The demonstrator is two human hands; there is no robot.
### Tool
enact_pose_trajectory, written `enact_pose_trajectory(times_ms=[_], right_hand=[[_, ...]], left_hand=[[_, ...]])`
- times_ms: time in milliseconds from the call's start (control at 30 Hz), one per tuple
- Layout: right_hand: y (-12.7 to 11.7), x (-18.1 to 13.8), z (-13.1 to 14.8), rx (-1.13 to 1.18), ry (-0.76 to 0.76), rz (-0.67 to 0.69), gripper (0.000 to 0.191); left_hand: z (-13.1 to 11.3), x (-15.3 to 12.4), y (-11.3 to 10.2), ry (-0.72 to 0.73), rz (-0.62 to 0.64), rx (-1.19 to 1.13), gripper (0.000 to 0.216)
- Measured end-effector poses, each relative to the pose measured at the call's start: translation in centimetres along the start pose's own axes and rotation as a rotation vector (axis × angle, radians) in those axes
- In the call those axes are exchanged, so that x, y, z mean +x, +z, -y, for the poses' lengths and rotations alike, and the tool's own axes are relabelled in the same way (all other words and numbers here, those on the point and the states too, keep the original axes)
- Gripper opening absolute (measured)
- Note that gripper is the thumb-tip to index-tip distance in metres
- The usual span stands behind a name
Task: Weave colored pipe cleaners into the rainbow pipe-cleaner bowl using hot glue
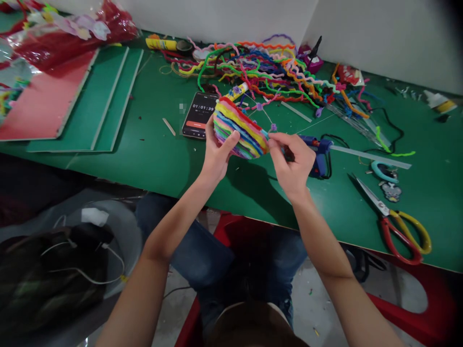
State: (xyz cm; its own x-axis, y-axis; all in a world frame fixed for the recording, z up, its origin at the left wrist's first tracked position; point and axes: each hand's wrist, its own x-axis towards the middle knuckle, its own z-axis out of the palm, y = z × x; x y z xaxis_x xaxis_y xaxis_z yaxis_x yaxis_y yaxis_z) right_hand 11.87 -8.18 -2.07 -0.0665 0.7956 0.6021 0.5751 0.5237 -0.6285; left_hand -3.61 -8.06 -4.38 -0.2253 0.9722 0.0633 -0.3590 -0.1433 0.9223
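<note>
A rounded piece striped in many colours, made of fuzzy pipe cleaners [240, 130], is held above the green table. My left hand [220, 149] grips its left side, the thumb pressed on the striped face. At its right end my right hand [292, 156] pinches a light blue pipe cleaner [265, 133] along the red edge. Just behind my right hand lies a blue hot glue gun [320, 156] with a clear glue stick [372, 156] sticking out. A phone [197, 113] showing a running timer lies partly behind my left hand.
A heap of coloured pipe cleaners [260, 67] spreads along the back. Red and yellow scissors [392, 221] rest near the front right edge. Green boards [108, 106], a red board [47, 101] and a red plastic-wrapped bundle [72, 41] occupy the left. A yellow glue tube [161, 44] lies behind.
</note>
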Motion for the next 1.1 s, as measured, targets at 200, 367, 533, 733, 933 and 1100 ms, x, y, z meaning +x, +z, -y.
enact_pose_trajectory(times_ms=[200, 367, 533, 733, 933, 1100], right_hand=[[0.2, -0.1, -0.2, 0.030, -0.012, 0.011, 0.019], [0.3, -0.2, -0.4, 0.020, -0.052, 0.019, 0.020], [0.4, -0.2, -0.6, 0.008, -0.114, 0.012, 0.018], [0.5, -0.1, -1.0, 0.031, -0.186, -0.069, 0.016], [0.1, 0.1, -0.3, 0.095, -0.069, -0.067, 0.006], [0.0, 0.1, -0.2, 0.254, 0.092, -0.054, 0.008]], left_hand=[[0.1, 0.0, -0.1, -0.009, 0.015, 0.004, 0.083], [0.0, -0.1, -0.1, -0.022, 0.007, -0.003, 0.081], [0.4, 0.2, -0.3, 0.002, 0.036, 0.003, 0.080], [2.1, 1.3, -1.8, 0.069, 0.129, 0.050, 0.073], [2.5, 1.5, -2.2, 0.198, 0.145, 0.106, 0.069], [3.1, 1.8, -2.7, 0.318, 0.166, 0.143, 0.070]])
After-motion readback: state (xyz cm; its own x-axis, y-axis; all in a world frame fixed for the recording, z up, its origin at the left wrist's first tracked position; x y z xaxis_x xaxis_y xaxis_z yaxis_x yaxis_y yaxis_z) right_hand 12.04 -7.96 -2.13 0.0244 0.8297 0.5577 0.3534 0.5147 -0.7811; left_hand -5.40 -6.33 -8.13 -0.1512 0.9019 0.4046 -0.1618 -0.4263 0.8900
